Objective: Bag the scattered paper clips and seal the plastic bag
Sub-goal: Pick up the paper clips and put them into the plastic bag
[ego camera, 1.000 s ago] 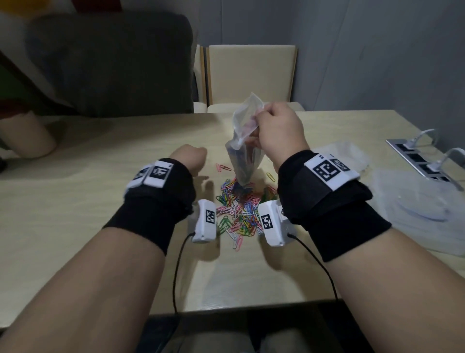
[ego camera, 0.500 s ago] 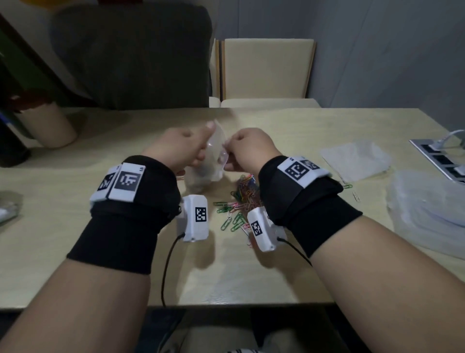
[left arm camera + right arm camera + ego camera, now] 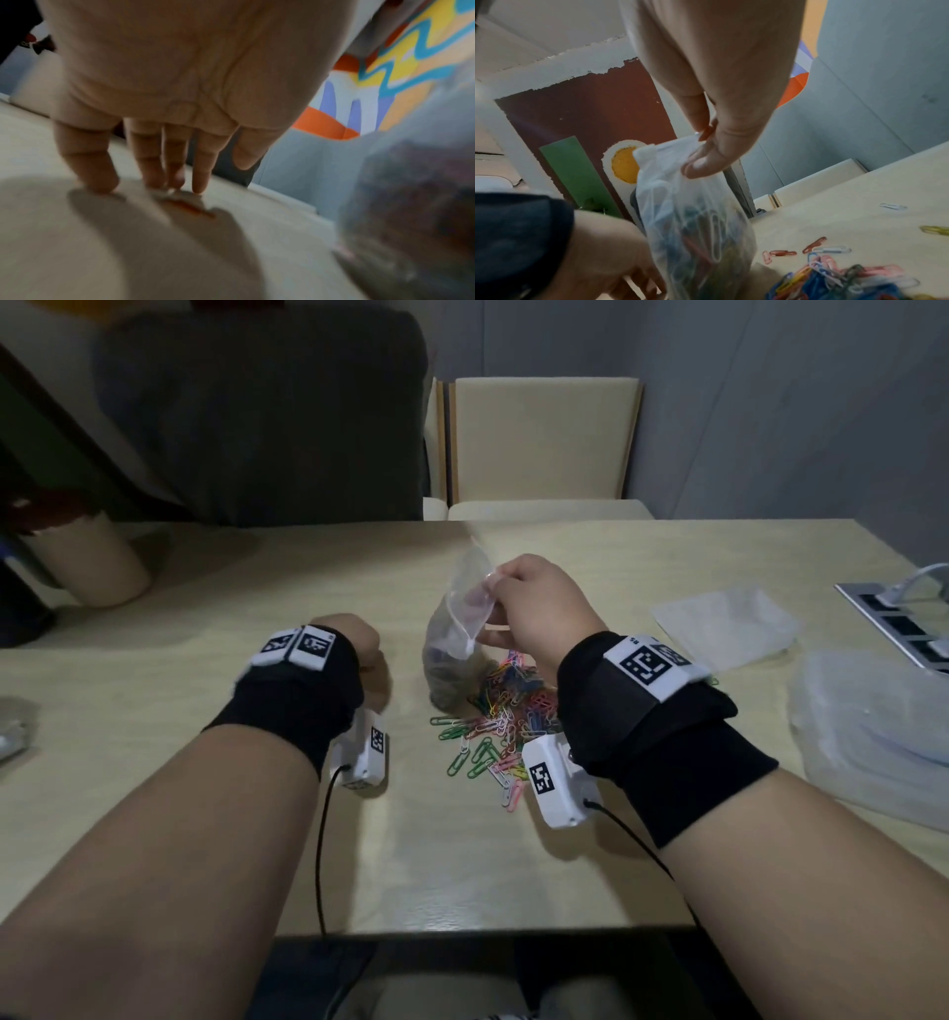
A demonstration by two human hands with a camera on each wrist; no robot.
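A clear plastic bag [image 3: 452, 660], partly filled with paper clips, stands on the table [image 3: 205, 721]. My right hand [image 3: 495, 588] pinches its top edge between thumb and forefinger, and the right wrist view shows that pinch [image 3: 700, 146] on the bag [image 3: 695, 233]. A pile of coloured paper clips [image 3: 503, 716] lies just right of the bag and in front of it [image 3: 834, 278]. My left hand [image 3: 359, 644] is down on the table left of the bag. Its fingers [image 3: 154, 162] point down and touch the tabletop beside a blurred red clip [image 3: 190, 207].
A beige cup [image 3: 87, 562] stands at the far left. Spare flat bags [image 3: 729, 618] and a stack of clear plastic [image 3: 873, 737] lie on the right, with a power strip [image 3: 898, 618] behind them. Chairs [image 3: 539, 439] stand beyond the far edge.
Half a second ago both hands were at the bag's mouth. My left hand has let go and dropped to the table left of the bag. My right hand still holds the bag's top.
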